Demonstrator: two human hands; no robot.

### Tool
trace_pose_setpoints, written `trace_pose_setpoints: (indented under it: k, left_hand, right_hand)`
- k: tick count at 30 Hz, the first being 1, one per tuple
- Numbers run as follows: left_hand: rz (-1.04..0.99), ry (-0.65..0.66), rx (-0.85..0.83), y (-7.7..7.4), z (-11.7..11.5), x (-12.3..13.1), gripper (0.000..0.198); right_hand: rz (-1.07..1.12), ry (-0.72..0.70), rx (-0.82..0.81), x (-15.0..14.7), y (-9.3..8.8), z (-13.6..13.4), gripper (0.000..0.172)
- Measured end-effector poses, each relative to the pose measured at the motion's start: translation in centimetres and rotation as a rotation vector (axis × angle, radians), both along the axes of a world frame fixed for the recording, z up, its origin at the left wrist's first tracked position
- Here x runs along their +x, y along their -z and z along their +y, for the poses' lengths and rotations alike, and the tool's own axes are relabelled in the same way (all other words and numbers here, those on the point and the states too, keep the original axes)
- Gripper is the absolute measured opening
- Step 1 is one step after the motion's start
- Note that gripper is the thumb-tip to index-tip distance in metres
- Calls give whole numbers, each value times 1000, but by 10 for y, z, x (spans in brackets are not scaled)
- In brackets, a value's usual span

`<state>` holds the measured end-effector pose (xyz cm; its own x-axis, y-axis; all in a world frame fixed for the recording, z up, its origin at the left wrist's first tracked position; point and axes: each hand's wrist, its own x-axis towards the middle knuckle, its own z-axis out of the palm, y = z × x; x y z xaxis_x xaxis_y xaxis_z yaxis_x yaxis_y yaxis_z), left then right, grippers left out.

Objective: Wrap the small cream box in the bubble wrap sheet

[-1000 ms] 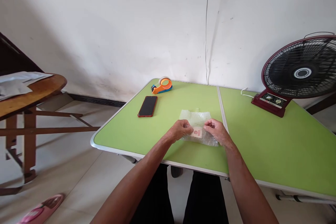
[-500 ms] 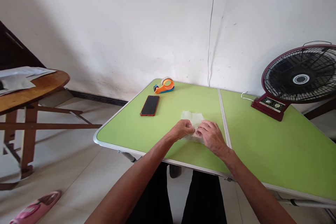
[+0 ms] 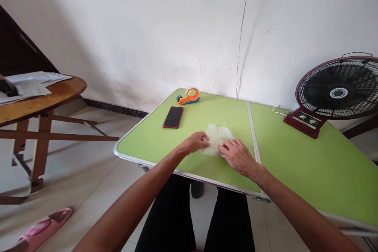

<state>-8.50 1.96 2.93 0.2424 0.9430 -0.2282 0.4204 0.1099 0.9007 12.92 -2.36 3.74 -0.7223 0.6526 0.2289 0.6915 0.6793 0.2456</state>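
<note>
Head view: the bubble wrap (image 3: 216, 132) lies right of the phone (image 3: 173, 117); the left hand (image 3: 196, 143) curls fingertips at its edge, the right hand (image 3: 237, 156) over it; gripping, I cannot tell.

Right hand (image 3: 238, 158) likely hides part of bubble wrap (image 3: 215, 134); fan (image 3: 338, 93) cut off by frame's right edge.

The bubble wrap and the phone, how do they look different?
The bubble wrap is pale; the phone is dark with a red edge. The bubble wrap looks crinkly, the phone flat. The right hand touches the bubble wrap; no hand touches the phone. Both lie on the green table.
</note>
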Motion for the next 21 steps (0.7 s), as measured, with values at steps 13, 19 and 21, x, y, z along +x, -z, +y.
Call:
trace_pose_setpoints:
  k: [13,19,21]
  left_hand:
    - [49,-257,-215,2,-14,-5,41]
    - [91,-251,-303,-1,-6,8,32]
    - [113,-252,-297,1,-2,16,33]
  right_hand:
    - [-17,0,-15,1,2,8,19]
    - [-25,-3,-14,1,-2,8,17]
    - [-37,-3,-13,0,-3,8,17]
